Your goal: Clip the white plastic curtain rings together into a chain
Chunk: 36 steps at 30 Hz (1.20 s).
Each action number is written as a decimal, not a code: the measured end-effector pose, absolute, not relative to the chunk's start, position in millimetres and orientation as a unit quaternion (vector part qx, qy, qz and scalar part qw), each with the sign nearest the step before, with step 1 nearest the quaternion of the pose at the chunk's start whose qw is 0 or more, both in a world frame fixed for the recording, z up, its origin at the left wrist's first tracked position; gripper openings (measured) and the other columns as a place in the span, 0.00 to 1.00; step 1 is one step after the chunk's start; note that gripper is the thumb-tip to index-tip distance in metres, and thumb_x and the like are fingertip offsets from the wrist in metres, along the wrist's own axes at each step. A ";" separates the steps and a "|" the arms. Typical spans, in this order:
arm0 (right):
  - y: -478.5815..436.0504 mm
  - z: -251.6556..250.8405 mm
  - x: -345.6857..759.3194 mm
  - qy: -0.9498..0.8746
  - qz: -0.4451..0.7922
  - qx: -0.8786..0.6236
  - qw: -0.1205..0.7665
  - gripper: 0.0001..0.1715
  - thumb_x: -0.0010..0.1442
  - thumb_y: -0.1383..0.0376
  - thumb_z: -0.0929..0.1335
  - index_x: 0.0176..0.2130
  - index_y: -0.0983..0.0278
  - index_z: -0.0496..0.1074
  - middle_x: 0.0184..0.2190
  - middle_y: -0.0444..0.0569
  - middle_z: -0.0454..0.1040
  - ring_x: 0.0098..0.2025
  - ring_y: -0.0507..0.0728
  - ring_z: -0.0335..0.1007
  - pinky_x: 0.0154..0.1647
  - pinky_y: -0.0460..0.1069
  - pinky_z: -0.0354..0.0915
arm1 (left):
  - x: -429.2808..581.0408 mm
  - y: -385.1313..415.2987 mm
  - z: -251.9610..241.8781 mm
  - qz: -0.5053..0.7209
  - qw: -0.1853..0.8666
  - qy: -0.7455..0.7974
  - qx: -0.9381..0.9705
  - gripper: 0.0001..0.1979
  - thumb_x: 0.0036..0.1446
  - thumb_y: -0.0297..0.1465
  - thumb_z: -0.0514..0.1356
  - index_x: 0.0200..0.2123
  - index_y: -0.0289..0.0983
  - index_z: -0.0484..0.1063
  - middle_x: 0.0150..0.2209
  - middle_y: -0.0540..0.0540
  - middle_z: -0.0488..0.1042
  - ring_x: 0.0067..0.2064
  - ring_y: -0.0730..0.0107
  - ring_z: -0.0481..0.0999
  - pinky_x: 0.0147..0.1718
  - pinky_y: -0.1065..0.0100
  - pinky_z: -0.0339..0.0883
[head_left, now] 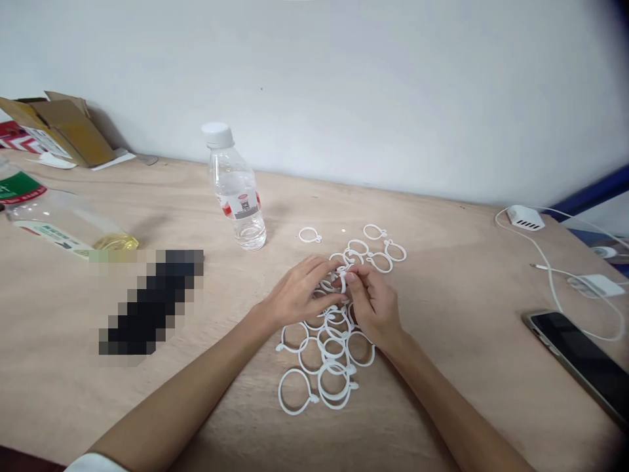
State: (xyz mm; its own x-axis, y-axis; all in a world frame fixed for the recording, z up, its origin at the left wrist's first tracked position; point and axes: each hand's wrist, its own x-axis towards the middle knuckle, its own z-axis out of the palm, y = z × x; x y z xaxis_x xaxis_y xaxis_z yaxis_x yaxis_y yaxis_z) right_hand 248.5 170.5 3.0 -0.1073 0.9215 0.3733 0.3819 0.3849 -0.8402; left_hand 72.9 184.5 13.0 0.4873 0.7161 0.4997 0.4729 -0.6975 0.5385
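Both of my hands meet over a pile of white plastic curtain rings, each with a small eyelet. A white curtain ring [343, 283] is pinched between the fingertips of my left hand [299, 288] and my right hand [377, 307], seen nearly edge-on and partly hidden by the fingers. Overlapping curtain rings [319, 344] spread below the hands towards me. Beyond the fingers lie several more, among them a single curtain ring [301, 237] set apart at the back.
A water bottle [240, 196] stands behind my left hand. To the left are a tipped bottle with yellow liquid [63, 213], a pixelated dark object [152, 305] and an opened cardboard box [81, 134]. A phone [580, 354], a white charger [525, 217] and cables lie right.
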 end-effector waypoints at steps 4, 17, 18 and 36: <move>172.5 5.4 248.7 -0.689 0.260 -0.464 0.492 0.10 0.65 0.59 0.64 0.42 0.60 0.70 0.35 0.49 0.79 0.35 0.55 0.77 0.35 0.50 0.73 | 73.1 183.5 11.8 0.385 0.157 0.345 0.842 0.23 0.61 0.33 0.59 0.59 0.37 0.61 0.52 0.38 0.71 0.53 0.59 0.71 0.52 0.54 0.69; 181.7 6.5 257.3 -0.730 0.199 -0.433 0.490 0.08 0.61 0.64 0.69 0.39 0.58 0.78 0.34 0.47 0.80 0.36 0.56 0.75 0.39 0.53 0.72 | 71.4 184.6 10.0 0.351 0.142 0.322 0.868 0.17 0.62 0.30 0.56 0.54 0.33 0.66 0.49 0.36 0.71 0.49 0.58 0.69 0.50 0.54 0.69; 181.7 6.4 257.5 -0.730 0.200 -0.435 0.487 0.07 0.60 0.64 0.69 0.38 0.59 0.78 0.33 0.47 0.80 0.35 0.55 0.75 0.39 0.52 0.72 | 71.5 184.6 10.5 0.348 0.144 0.321 0.869 0.16 0.62 0.29 0.56 0.53 0.32 0.67 0.48 0.36 0.71 0.49 0.58 0.69 0.49 0.54 0.69; 201.2 -9.1 282.2 -0.763 0.040 -0.519 0.383 0.17 0.59 0.67 0.65 0.47 0.59 0.77 0.37 0.52 0.70 0.43 0.62 0.65 0.49 0.61 0.65 | 73.1 184.8 13.3 0.300 0.134 0.398 0.856 0.15 0.57 0.34 0.60 0.47 0.40 0.77 0.51 0.40 0.70 0.50 0.56 0.70 0.52 0.52 0.66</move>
State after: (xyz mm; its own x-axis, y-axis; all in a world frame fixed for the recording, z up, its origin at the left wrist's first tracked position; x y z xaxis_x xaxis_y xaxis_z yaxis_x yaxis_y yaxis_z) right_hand 282.2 201.2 -9.1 -0.1679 0.8228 0.5430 0.7608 0.4584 -0.4594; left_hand 73.1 184.8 13.3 0.5021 0.7626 0.4077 0.6017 -0.6467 0.4687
